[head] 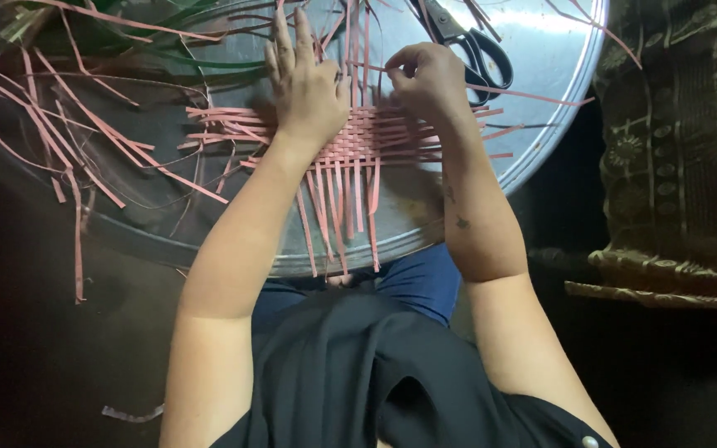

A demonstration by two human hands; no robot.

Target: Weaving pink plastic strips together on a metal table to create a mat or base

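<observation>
The right hand [429,79] has its fingers curled in, thumb and forefinger pinching a thin pink strip [524,94] that runs off to the right across the metal. The left hand [304,83] lies flat, palm down, fingers stretched forward and held close together, pressing on the upper left part of the woven pink mat [358,145]. The two hands sit just beside each other, both on the mat's far half.

The mat is a small square of pink strips crossed over and under — loose ends stick out from every side, the ones nearest the person hanging down past the edge of the weave. It rests on a large round metal tray [541,124], near its middle and somewhat toward the person.

Just beyond the right hand, a pair of black-handled scissors [470,41] lies on the tray, handles toward the hand. On the left part of the tray a tangle of spare pink strips [68,141] spreads out, some trailing over the rim; behind them, at the top left, are what look like green leaves [143,25], though the light there is too dim to be sure.

To the right of the tray hangs a dark patterned cloth [674,149]. Below the tray the person's dark top and blue trousers show — one stray strip [130,412] lies on the dark floor at lower left.
</observation>
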